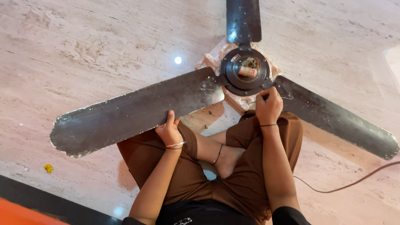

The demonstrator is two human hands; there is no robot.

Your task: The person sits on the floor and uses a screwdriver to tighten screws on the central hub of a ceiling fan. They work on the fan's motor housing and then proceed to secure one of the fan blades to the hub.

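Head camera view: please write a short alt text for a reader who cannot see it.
A person sitting cross-legged on a marble floor holds a dark ceiling fan: left hand on one blade, right hand by the hub.

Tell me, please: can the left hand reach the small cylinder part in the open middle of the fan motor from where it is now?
Probably yes. The left hand rests on a blade; the cylinder lies uncovered in the hub, nothing between them.

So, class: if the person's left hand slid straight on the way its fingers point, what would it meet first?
The left hand already rests on the dark metal fan blade; going on it would likely cross that blade to bare marble floor.
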